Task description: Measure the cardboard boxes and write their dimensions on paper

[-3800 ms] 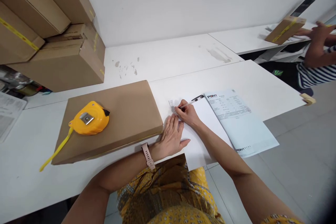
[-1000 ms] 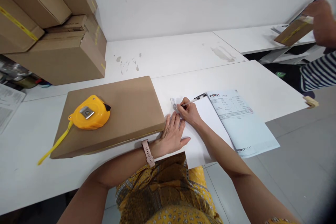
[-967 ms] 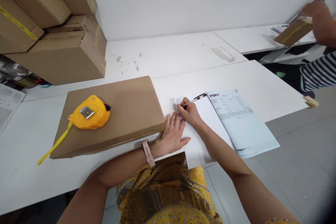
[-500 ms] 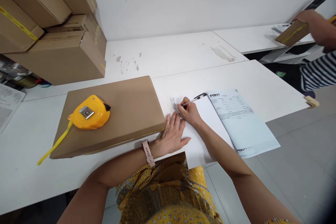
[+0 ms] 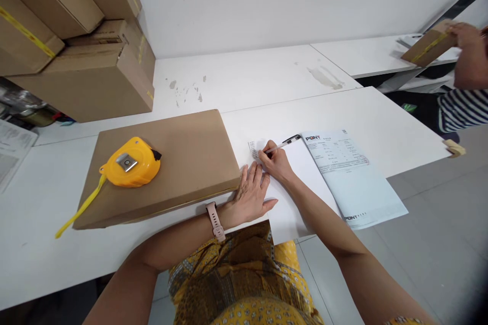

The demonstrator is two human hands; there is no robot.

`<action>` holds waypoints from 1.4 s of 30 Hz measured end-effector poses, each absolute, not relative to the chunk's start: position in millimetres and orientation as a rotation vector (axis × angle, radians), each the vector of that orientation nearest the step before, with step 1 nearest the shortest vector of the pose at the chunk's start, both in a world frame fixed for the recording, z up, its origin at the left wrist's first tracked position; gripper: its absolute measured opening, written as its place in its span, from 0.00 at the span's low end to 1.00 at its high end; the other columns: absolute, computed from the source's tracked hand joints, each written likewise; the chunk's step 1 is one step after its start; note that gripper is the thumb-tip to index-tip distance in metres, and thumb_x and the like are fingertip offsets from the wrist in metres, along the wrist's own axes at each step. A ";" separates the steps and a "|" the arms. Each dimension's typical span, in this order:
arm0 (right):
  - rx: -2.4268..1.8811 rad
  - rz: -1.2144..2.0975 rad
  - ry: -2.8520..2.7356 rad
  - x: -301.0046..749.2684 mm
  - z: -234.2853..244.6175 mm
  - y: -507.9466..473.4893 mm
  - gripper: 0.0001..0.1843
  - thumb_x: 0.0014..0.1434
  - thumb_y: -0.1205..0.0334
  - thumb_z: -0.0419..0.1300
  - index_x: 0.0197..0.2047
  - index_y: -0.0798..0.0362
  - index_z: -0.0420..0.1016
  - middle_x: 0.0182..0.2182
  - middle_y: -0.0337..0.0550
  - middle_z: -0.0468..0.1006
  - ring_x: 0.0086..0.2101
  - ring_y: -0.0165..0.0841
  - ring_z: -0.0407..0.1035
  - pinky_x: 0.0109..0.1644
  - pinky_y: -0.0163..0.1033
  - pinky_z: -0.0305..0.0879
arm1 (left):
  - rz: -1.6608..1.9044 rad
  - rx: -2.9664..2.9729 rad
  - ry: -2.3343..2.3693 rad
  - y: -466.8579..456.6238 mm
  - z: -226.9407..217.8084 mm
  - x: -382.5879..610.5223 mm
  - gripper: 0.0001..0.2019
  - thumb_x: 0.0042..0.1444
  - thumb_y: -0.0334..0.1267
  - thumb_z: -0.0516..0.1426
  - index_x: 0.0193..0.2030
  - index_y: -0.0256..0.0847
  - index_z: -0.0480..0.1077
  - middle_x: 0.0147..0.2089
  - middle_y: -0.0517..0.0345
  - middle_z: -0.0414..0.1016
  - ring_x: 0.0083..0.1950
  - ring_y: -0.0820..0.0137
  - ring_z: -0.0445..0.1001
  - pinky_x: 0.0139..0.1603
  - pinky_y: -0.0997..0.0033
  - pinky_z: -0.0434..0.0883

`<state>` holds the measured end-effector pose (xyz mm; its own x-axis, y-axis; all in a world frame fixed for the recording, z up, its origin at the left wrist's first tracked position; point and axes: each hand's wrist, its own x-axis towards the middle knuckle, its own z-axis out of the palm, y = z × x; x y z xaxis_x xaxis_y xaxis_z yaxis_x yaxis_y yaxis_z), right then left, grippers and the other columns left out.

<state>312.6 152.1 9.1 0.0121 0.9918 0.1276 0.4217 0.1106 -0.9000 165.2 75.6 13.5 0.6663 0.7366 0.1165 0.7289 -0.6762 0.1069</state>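
A pen [image 5: 282, 143] with a black cap end is gripped in my right hand [image 5: 276, 162], its tip down at the handwriting on a white sheet of paper [image 5: 308, 172]. Beside it, my left hand [image 5: 252, 195] lies flat with fingers stretched, over the sheet's left edge and close to a cardboard box [image 5: 183, 147]. On top of that box rests a yellow tape measure [image 5: 131, 162] with a yellow strap. A printed pale-blue form [image 5: 354, 177] marked PONY lies to the right of the sheet. The pen's tip is hidden by my fingers.
Several cardboard boxes [image 5: 95, 76] are stacked at the back left against the wall. At the far right a co-worker's hand [image 5: 467, 35] holds a small cardboard box [image 5: 427, 48] over another white table. The table corner [image 5: 454, 148] at right carries a pale padded guard.
The co-worker's hand and arm at the far right have shifted right and down along the small box. My hands, the pen and the papers look almost unchanged.
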 end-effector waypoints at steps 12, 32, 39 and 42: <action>-1.474 0.849 -1.535 311.7 12.1 151.7 0.09 0.57 0.59 0.57 0.28 0.48 0.59 0.17 0.29 0.61 0.20 0.28 0.56 0.26 0.36 0.53 | 0.229 2.830 1.237 75.9 13.9 165.3 0.39 0.65 0.59 0.52 0.68 0.23 0.57 0.72 0.23 0.55 0.75 0.41 0.50 0.73 0.39 0.45; -1.472 0.845 -1.522 313.5 10.2 153.0 0.10 0.57 0.58 0.57 0.28 0.48 0.59 0.18 0.29 0.61 0.21 0.28 0.56 0.27 0.35 0.53 | 0.227 2.831 1.243 75.5 15.3 165.2 0.38 0.65 0.59 0.52 0.68 0.24 0.58 0.72 0.24 0.55 0.75 0.42 0.50 0.74 0.40 0.44; -1.484 0.828 -1.542 313.5 9.9 153.4 0.10 0.57 0.58 0.57 0.28 0.48 0.59 0.17 0.29 0.60 0.21 0.28 0.56 0.27 0.36 0.53 | 0.231 2.832 1.243 75.3 14.3 165.4 0.38 0.65 0.59 0.51 0.68 0.24 0.58 0.72 0.24 0.55 0.75 0.42 0.50 0.74 0.40 0.44; -1.480 0.841 -1.542 313.6 10.0 153.4 0.09 0.56 0.58 0.57 0.28 0.48 0.60 0.18 0.30 0.61 0.21 0.28 0.57 0.27 0.35 0.54 | 0.239 2.838 1.242 75.3 13.2 165.3 0.38 0.65 0.59 0.51 0.68 0.24 0.58 0.72 0.24 0.55 0.75 0.42 0.50 0.74 0.40 0.44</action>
<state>313.6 153.4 10.0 0.0266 0.9937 0.1090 0.4462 0.0858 -0.8908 165.3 75.3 13.2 0.6686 0.7327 0.1272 0.7274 -0.6799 0.0926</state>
